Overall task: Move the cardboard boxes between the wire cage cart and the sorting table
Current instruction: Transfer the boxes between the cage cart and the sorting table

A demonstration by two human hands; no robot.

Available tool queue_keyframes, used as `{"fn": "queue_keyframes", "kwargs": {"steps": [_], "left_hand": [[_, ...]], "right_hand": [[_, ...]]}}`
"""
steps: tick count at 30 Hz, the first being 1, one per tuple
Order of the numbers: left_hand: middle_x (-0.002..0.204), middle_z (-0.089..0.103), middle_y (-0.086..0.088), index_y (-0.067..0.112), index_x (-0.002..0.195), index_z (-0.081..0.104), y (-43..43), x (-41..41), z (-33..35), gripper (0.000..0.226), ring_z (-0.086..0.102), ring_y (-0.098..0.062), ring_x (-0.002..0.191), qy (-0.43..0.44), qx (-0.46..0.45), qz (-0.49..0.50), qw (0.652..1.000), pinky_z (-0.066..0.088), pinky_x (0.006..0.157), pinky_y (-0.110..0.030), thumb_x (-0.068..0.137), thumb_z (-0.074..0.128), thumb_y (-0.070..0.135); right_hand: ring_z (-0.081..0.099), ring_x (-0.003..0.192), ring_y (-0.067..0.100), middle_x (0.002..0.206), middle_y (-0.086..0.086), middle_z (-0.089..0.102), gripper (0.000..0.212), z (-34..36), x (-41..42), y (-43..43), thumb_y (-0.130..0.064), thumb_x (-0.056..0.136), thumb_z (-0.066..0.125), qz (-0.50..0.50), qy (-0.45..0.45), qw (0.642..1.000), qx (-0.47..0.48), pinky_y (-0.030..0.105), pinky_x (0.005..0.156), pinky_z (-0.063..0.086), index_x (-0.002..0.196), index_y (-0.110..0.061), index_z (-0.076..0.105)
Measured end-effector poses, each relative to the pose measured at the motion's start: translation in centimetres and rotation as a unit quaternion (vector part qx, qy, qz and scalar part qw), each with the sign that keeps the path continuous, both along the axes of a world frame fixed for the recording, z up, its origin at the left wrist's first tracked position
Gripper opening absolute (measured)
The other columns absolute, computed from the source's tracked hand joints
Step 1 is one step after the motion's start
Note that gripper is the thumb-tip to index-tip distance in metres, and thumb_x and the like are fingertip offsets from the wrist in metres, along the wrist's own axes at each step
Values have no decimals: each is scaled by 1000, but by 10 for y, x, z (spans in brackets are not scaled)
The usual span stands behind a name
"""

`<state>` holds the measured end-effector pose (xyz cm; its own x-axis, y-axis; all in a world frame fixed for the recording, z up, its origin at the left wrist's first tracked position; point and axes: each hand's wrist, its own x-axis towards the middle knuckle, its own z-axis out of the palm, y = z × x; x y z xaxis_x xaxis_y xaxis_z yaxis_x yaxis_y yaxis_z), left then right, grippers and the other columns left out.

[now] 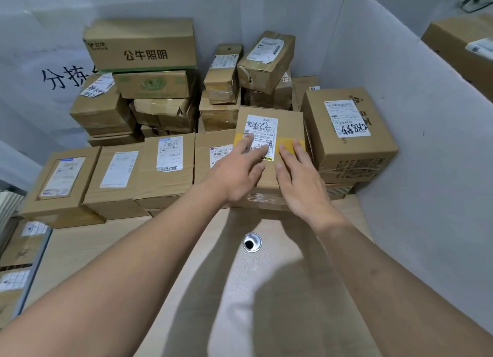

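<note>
A small cardboard box (286,122) with a white label and a strip of yellow tape stands at the middle of the sorting table (112,250), among many other boxes. My left hand (237,167) lies flat on its top with straight fingers over the label. My right hand (298,178) rests beside it with straight fingers on the yellow tape. Both arms reach forward from the bottom of the view. A bigger labelled box (346,138) stands right of it, touching it.
Several boxes are stacked at the back, the top one (141,44) printed with large characters. Flat labelled boxes (117,175) line the left front. White panels (426,132) wall the table at right and back. A round metal hole (251,242) sits in the tabletop.
</note>
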<state>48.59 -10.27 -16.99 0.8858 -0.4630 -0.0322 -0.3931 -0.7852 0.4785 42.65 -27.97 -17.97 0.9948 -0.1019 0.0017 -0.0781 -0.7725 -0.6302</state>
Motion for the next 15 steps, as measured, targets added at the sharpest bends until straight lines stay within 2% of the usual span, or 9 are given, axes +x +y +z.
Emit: {"fn": "queue_keyframes", "kwargs": {"steps": [2, 7, 10, 15], "left_hand": [[173, 10, -1, 31, 157, 40, 0, -1, 0, 51, 29, -23, 154, 10, 2, -4, 1000, 34, 120, -46, 107, 45, 40], [172, 17, 2, 31, 154, 46, 22, -34, 15, 52, 29, -19, 154, -3, -14, 25, 1000, 35, 120, -45, 105, 53, 45], [170, 22, 4, 31, 152, 50, 44, -61, 31, 52, 31, -15, 152, -23, -34, 51, 998, 36, 120, -43, 102, 58, 46], [168, 26, 8, 34, 151, 50, 87, -107, 60, 57, 36, -15, 149, -46, -18, 88, 995, 43, 113, -47, 100, 53, 58]], "right_hand": [[27, 153, 19, 173, -10, 9, 51, 1, -1, 1, -40, 110, 40, 4, -3, 1000, 11, 43, 115, 35, 159, -28, 37], [31, 151, 23, 171, -5, 15, 49, 11, -21, 15, -39, 109, 43, 42, -24, 999, 11, 46, 117, 36, 156, -24, 42], [32, 150, 25, 170, -5, 17, 50, 26, -39, 32, -41, 109, 45, 68, -47, 997, -7, 53, 116, 36, 155, -25, 43], [36, 146, 27, 171, -6, 15, 50, 59, -69, 70, -40, 109, 44, 108, -62, 992, -32, 46, 113, 37, 156, -25, 41]]}}
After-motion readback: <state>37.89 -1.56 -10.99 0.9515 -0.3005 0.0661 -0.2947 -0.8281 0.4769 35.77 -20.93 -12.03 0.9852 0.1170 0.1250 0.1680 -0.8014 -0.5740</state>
